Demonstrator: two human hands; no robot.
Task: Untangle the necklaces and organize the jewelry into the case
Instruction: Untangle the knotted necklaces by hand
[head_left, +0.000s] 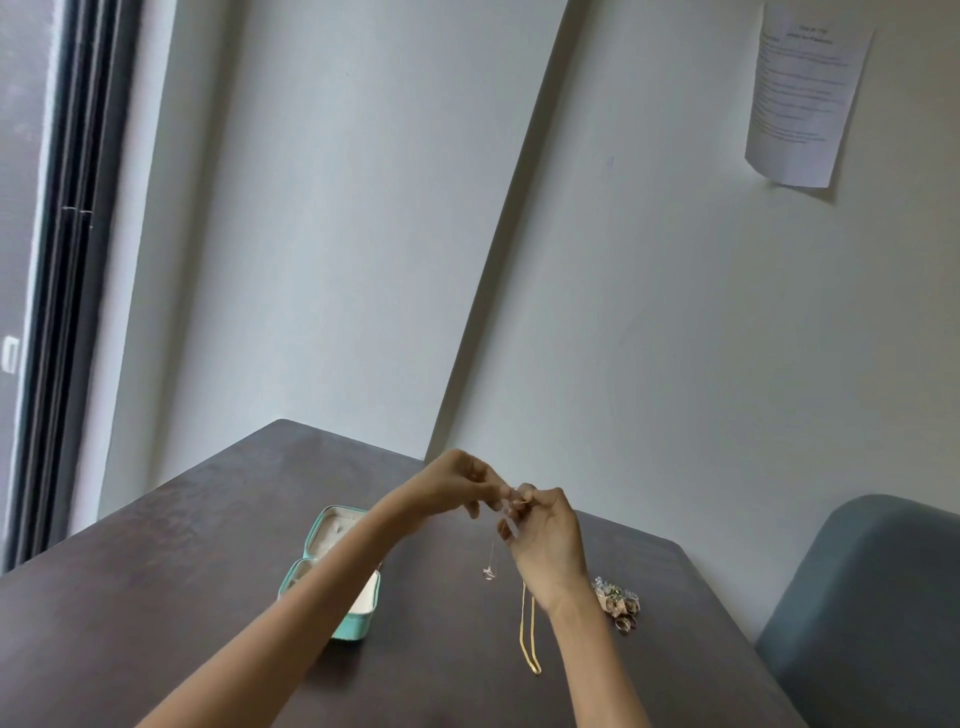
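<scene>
**Thin necklace held up between both hands above the dark table**

A fine silver necklace (492, 558) hangs from the fingers of both hands, raised over the middle of the table (156, 597). Its chain is so thin that only a short run shows, dropping nearly straight down to a small pendant that dangles just above the tabletop. The left hand (460, 483) has its fingers curled and its fingertips pinched together at the top of the chain; the right hand (545, 540) meets it fingertip to fingertip, fingers bent, pinching the same spot. Exactly how the chain runs between the fingers is too small to tell.

A gold chain (529, 636) lies flat on the table below the right wrist, doubled into a narrow loop whose long axis runs toward and away from the person, the bend at the near end. Just right of it sits a small pile of rings and other jewelry (618, 603), close to the table's right edge. To the left, under the left forearm, the teal jewelry case (358, 623) stands open, pale lining showing, lid tipped away toward the far side.

Bare tabletop stretches wide on the left of the case and in front of the gold chain. The table's far corner meets the wall (675, 312); a grey chair (872, 597) stands by the right edge.
</scene>
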